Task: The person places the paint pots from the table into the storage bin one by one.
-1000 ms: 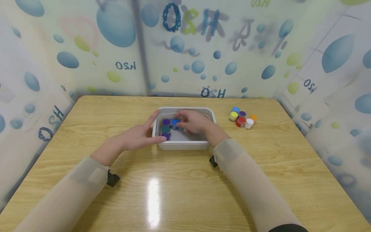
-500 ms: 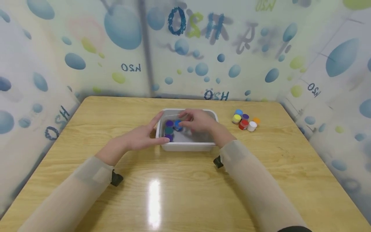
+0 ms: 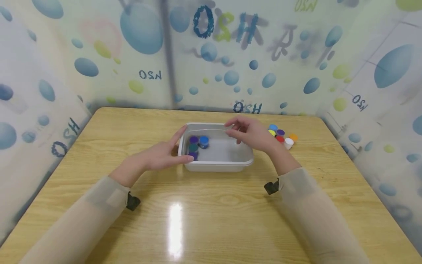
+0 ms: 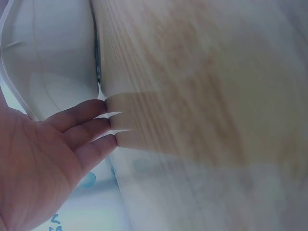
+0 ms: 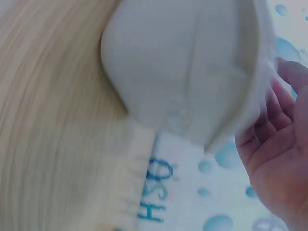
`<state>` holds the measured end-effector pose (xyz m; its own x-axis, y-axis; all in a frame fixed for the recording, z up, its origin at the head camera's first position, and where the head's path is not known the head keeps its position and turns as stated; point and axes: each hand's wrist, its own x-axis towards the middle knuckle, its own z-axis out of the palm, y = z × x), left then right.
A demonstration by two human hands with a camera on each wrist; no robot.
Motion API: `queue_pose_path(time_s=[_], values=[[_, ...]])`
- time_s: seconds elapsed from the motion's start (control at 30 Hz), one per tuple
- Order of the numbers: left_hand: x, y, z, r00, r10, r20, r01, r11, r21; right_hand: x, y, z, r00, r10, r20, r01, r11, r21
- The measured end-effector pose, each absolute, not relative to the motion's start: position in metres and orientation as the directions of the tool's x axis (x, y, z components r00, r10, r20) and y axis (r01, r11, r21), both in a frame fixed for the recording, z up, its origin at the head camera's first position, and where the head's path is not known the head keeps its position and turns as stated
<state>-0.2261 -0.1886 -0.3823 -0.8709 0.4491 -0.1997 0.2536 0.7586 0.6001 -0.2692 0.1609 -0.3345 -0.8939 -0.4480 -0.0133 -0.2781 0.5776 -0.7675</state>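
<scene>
A white plastic tub (image 3: 217, 167) sits on the table, with several small paint pots along its left side. Two purple-lidded pots, one of them this purple pot (image 3: 193, 140), have a dark green pot (image 3: 193, 148) between them. A blue pot (image 3: 204, 141) stands right of the back purple one. My left hand (image 3: 161, 156) spans the tub's left end, thumb over the front rim, fingers straight; the left wrist view shows the fingertips by its outer wall. Above the tub's right end, my right hand (image 3: 252, 134) hangs with loosely curled fingers and nothing between them.
Right of the tub stands a cluster of pots, partly hidden by my right hand: a light blue pot (image 3: 273, 127), a purple one, a yellow one, a red pot (image 3: 280, 139), a white pot (image 3: 288, 143) and an orange pot (image 3: 293, 137). A patterned wall (image 3: 211, 95) rises behind the table.
My right hand has let go of the blue pot, lifted and moved right, over the tub's right end. The blue pot stays in the tub. My left hand keeps its place on the tub.
</scene>
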Motion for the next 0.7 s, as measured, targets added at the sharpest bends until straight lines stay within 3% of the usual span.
queue_pose_path(time_s=[0.5,0.7], values=[[-0.227,-0.189,-0.380,-0.864,0.457,-0.211,0.261,0.765,0.589,-0.249,0.257,-0.327,-0.953,-0.299,-0.040,-0.157,0.605,-0.781],[-0.225,-0.189,-0.380,-0.863,0.459,-0.212,0.260,0.762,0.593,-0.245,0.298,-0.337,-0.968,-0.248,-0.049,-0.132,0.663,-0.737]])
